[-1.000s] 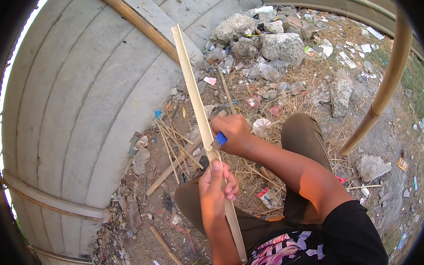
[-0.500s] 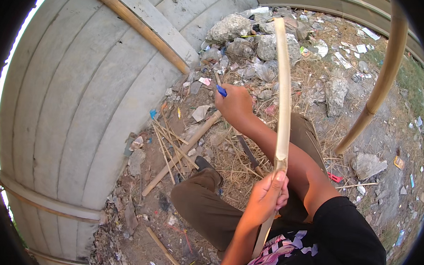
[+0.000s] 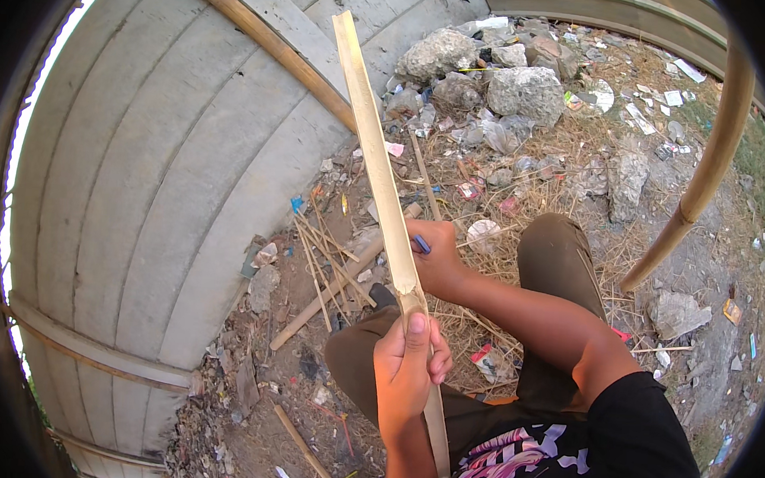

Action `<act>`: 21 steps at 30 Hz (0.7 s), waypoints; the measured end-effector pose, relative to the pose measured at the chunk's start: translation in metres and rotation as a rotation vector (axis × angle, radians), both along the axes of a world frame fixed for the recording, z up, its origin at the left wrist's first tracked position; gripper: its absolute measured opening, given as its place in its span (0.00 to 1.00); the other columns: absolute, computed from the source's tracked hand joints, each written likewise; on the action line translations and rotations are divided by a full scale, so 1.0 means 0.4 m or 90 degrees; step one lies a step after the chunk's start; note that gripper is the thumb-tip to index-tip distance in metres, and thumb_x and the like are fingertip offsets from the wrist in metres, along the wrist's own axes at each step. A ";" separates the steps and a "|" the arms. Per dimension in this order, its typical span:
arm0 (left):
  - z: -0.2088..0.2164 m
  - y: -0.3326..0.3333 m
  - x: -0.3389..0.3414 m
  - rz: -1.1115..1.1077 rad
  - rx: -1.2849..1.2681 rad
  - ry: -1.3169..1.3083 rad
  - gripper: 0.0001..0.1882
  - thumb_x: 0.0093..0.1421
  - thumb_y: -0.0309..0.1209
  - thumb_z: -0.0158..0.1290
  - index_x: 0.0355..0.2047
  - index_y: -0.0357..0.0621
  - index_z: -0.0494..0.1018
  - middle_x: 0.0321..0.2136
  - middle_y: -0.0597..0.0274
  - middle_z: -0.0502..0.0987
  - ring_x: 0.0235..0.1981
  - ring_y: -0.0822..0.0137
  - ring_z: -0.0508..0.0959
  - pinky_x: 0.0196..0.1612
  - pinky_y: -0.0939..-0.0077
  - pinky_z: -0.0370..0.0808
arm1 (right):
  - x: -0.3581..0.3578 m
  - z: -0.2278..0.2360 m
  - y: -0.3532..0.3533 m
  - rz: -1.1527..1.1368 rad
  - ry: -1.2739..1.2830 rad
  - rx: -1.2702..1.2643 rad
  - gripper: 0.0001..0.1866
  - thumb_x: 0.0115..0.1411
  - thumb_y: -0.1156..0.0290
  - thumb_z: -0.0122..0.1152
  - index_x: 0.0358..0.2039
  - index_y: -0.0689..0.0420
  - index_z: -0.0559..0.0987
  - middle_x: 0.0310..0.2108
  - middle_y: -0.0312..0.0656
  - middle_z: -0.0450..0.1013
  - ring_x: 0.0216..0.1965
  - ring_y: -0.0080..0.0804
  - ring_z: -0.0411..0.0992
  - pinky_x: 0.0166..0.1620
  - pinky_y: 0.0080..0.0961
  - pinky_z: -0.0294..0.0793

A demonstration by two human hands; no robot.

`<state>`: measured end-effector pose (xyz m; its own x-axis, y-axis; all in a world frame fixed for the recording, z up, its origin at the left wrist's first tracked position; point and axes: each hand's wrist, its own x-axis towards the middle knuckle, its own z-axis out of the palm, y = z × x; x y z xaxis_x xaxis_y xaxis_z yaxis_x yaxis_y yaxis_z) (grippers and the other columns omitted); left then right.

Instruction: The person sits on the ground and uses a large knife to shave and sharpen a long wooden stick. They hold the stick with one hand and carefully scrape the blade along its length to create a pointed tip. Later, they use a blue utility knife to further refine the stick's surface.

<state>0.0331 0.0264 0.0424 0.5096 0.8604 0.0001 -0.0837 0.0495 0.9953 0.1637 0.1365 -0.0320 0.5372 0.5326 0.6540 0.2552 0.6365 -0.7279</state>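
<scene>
A long split bamboo strip (image 3: 377,169) slants up and to the left, its pale, hollow inner face showing and a node just above my grip. My left hand (image 3: 407,357) is wrapped round its lower part, thumb lying along it. Behind the strip, a little above that node, my right hand (image 3: 440,264) is closed on a slim blue pen-like object (image 3: 421,244). Only one end of the object sticks out of the fist, so its exact kind is unclear. The strip hides some of my right fingers, and I cannot tell whether they touch it.
A bamboo pole (image 3: 692,199) stands at the right. Thin split sticks (image 3: 321,253) and a thicker pole (image 3: 296,325) lie on the left ground near a concrete wall (image 3: 142,200). Rocks (image 3: 524,92) and litter lie at the back. My bent knee (image 3: 559,248) rises beyond my right forearm.
The bamboo strip's top has swung left, and my left hand has shifted up and left with it. My right hand has come down toward me, behind the strip, still holding the blue object.
</scene>
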 end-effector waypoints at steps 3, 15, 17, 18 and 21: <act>-0.001 0.006 -0.008 0.044 0.022 0.006 0.21 0.74 0.43 0.42 0.29 0.40 0.65 0.15 0.67 0.62 0.14 0.78 0.61 0.17 0.84 0.58 | -0.003 0.019 -0.018 0.002 -0.129 0.124 0.13 0.53 0.74 0.65 0.18 0.58 0.69 0.15 0.44 0.67 0.16 0.41 0.68 0.21 0.33 0.65; -0.005 0.024 -0.019 0.064 0.034 0.048 0.22 0.75 0.45 0.40 0.28 0.42 0.62 0.13 0.68 0.59 0.12 0.79 0.58 0.16 0.84 0.56 | 0.031 0.041 -0.043 -0.130 -0.311 0.070 0.09 0.51 0.74 0.63 0.19 0.54 0.72 0.14 0.40 0.69 0.17 0.41 0.73 0.21 0.35 0.70; -0.005 0.026 -0.024 0.035 -0.007 0.020 0.22 0.74 0.46 0.41 0.29 0.42 0.63 0.14 0.68 0.61 0.14 0.78 0.60 0.18 0.84 0.58 | 0.036 0.040 -0.039 -0.157 -0.298 0.061 0.08 0.51 0.74 0.63 0.20 0.54 0.72 0.15 0.41 0.70 0.18 0.41 0.74 0.22 0.36 0.71; -0.006 0.028 -0.025 0.019 -0.027 0.005 0.22 0.74 0.46 0.42 0.29 0.41 0.64 0.15 0.67 0.62 0.15 0.78 0.61 0.19 0.83 0.59 | 0.039 0.042 -0.038 -0.155 -0.290 0.054 0.08 0.51 0.74 0.63 0.20 0.53 0.72 0.15 0.41 0.70 0.18 0.41 0.74 0.22 0.36 0.71; -0.017 0.028 -0.014 -0.001 -0.015 0.014 0.22 0.74 0.46 0.42 0.30 0.41 0.64 0.15 0.67 0.62 0.15 0.78 0.61 0.19 0.83 0.59 | 0.054 0.054 -0.036 -0.167 -0.272 0.031 0.07 0.51 0.73 0.64 0.22 0.53 0.73 0.17 0.42 0.72 0.19 0.42 0.74 0.23 0.37 0.72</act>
